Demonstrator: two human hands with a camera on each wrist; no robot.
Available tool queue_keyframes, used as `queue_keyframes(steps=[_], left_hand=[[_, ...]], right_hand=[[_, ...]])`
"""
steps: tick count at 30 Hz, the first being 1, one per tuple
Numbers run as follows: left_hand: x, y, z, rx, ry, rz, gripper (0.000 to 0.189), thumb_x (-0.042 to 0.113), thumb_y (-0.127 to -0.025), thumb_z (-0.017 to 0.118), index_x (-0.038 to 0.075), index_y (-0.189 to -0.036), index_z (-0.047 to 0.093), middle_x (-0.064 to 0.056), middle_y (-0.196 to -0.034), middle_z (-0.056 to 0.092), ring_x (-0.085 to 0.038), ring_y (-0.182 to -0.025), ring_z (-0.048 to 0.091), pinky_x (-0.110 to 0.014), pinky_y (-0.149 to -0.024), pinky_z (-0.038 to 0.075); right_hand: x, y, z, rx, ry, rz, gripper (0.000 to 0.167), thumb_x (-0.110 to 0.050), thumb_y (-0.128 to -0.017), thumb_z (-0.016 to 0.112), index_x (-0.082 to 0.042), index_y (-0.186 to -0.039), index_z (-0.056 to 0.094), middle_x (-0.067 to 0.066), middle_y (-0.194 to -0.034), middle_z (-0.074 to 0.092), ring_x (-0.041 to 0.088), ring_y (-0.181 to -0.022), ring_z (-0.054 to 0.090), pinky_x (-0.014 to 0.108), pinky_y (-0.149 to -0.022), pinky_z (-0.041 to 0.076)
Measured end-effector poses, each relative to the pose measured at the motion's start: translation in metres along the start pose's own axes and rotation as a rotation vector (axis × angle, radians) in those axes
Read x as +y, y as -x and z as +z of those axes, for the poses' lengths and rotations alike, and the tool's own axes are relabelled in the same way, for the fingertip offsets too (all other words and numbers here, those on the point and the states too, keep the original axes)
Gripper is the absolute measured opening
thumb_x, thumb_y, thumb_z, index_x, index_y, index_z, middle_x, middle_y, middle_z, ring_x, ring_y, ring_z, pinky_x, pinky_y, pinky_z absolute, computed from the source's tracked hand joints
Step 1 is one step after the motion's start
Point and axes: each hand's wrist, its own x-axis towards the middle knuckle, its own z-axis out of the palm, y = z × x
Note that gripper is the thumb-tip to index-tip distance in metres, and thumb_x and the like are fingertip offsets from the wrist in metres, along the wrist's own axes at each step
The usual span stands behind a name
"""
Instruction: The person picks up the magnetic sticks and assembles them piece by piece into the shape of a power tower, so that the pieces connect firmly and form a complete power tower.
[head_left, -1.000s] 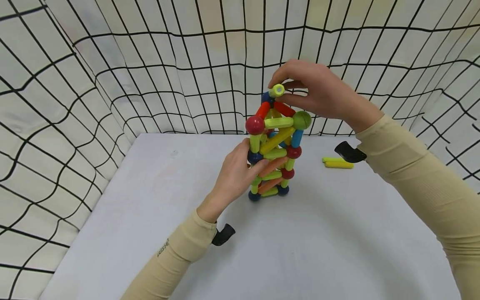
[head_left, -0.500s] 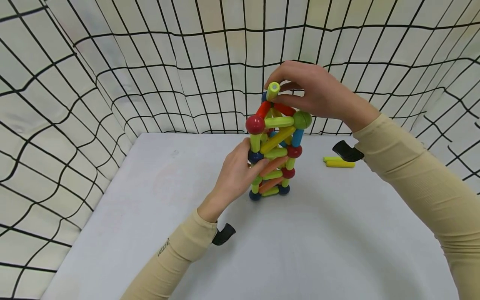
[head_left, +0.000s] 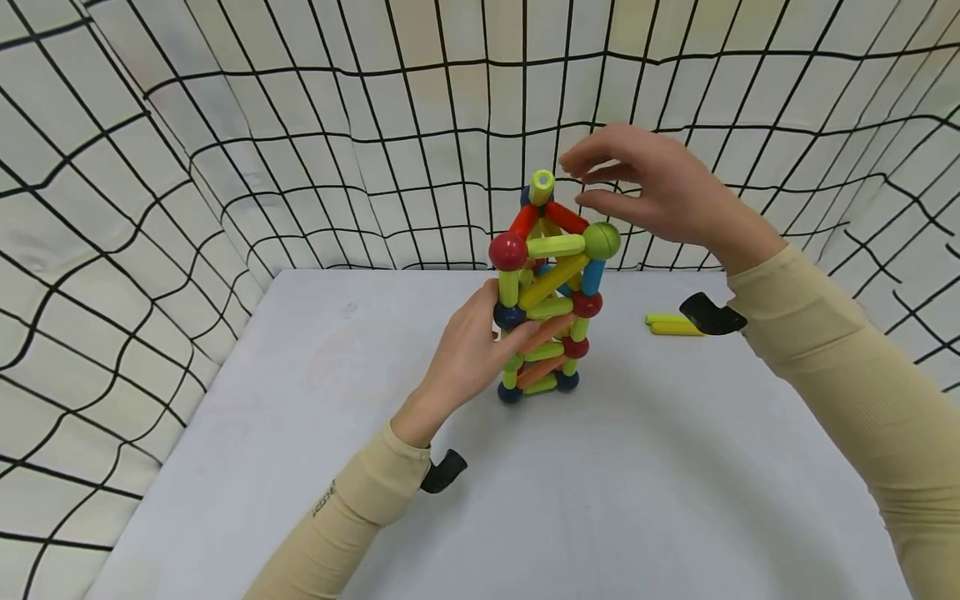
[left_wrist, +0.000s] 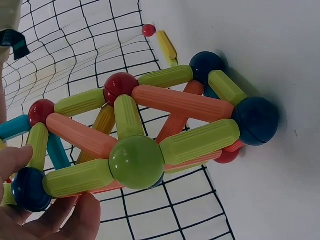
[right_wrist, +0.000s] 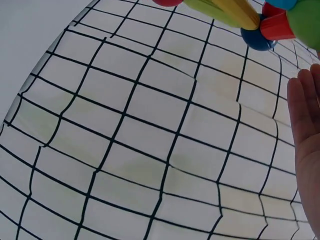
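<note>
A tall tower of coloured magnetic rods and balls (head_left: 551,292) stands upright on the table. My left hand (head_left: 468,350) grips its left side around a dark blue ball (left_wrist: 31,189), thumb in front and fingers behind. At the tower's peak a light green rod (head_left: 542,188) sticks up from a dark blue ball, its round end facing the head camera. Just right of that rod is my right hand (head_left: 652,187), fingers loosely bent and holding nothing. The right wrist view shows the right hand's fingers (right_wrist: 305,105) below the tower's top ball (right_wrist: 257,39).
Two yellow-green rods (head_left: 675,324) lie on the white table (head_left: 337,375), right of the tower. A loose red ball (left_wrist: 149,30) shows near them in the left wrist view. Black grid netting over white cloth (head_left: 420,133) encloses the table's back and sides.
My right hand has let go of the light green rod at the top and moved right. That rod has tipped from pointing right to more upright. The left hand keeps its hold.
</note>
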Motion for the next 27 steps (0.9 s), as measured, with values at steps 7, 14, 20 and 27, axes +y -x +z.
queue_keyframes(steps=[7, 14, 20, 27], left_hand=[[0.000, 0.000, 0.000, -0.001, -0.013, 0.010, 0.049, 0.023, -0.093, 0.068, 0.000, -0.131, 0.047, -0.010, -0.116, 0.059, -0.021, -0.102, 0.058, -0.036, -0.083, 0.054], [0.000, 0.000, 0.000, 0.012, -0.037, 0.034, 0.047, 0.022, -0.094, 0.067, -0.002, -0.130, 0.048, -0.011, -0.113, 0.058, -0.021, -0.100, 0.056, -0.034, -0.081, 0.054], [-0.003, 0.002, -0.002, -0.006, -0.077, 0.041, 0.056, 0.026, -0.090, 0.073, -0.003, -0.131, 0.049, -0.012, -0.105, 0.052, -0.021, -0.090, 0.053, -0.027, -0.069, 0.053], [-0.013, 0.002, -0.001, -0.128, -0.051, -0.069, 0.074, 0.025, -0.087, 0.076, -0.001, -0.141, 0.032, -0.009, -0.105, 0.063, -0.018, -0.086, 0.061, -0.026, -0.071, 0.054]], right_hand=[[0.034, 0.055, 0.003, 0.140, -0.041, 0.281, 0.034, -0.003, -0.093, 0.064, -0.003, -0.127, 0.059, 0.005, -0.120, 0.061, 0.008, -0.107, 0.058, 0.015, -0.093, 0.046], [0.086, 0.128, 0.036, -0.084, 0.022, 0.540, 0.030, -0.015, -0.097, 0.062, -0.002, -0.124, 0.059, 0.012, -0.120, 0.062, 0.025, -0.109, 0.059, 0.037, -0.097, 0.049], [0.114, 0.177, 0.062, -0.360, 0.038, 0.683, 0.034, -0.010, -0.094, 0.064, 0.003, -0.124, 0.059, 0.021, -0.121, 0.060, 0.037, -0.112, 0.054, 0.055, -0.097, 0.045], [0.132, 0.209, 0.080, -0.417, 0.130, 0.732, 0.032, -0.005, -0.091, 0.065, 0.007, -0.120, 0.061, 0.025, -0.117, 0.058, 0.041, -0.109, 0.053, 0.058, -0.098, 0.043]])
